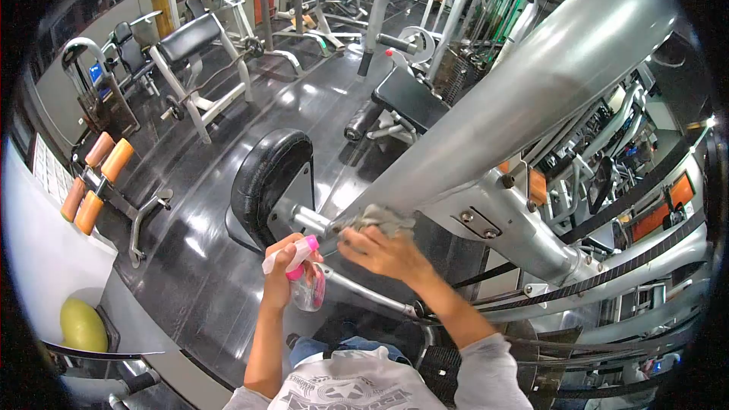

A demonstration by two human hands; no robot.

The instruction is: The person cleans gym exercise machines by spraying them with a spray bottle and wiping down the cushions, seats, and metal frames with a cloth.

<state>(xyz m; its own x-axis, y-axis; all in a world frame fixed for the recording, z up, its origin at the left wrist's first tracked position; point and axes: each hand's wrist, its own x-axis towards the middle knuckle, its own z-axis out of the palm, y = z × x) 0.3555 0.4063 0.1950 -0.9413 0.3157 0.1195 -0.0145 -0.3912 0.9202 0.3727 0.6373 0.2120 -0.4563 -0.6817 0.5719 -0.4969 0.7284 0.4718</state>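
My left hand (282,258) is closed around a spray bottle (310,288) with a pink and white trigger head and a clear body. In my right hand (387,252) is a bunched greyish cloth (378,218), pressed against the lower part of a thick silver machine frame (486,118). The fingers of that hand are slightly blurred. Just left of the cloth, a black padded cushion (267,182) is joined to the frame by a short metal bar (310,219).
A black bench (411,99) stands beyond the frame. Orange roller pads (89,212) and a green ball (83,326) are at the left. Black belts (592,279) run along the machine at the right. More gym machines stand across the dark floor (182,258).
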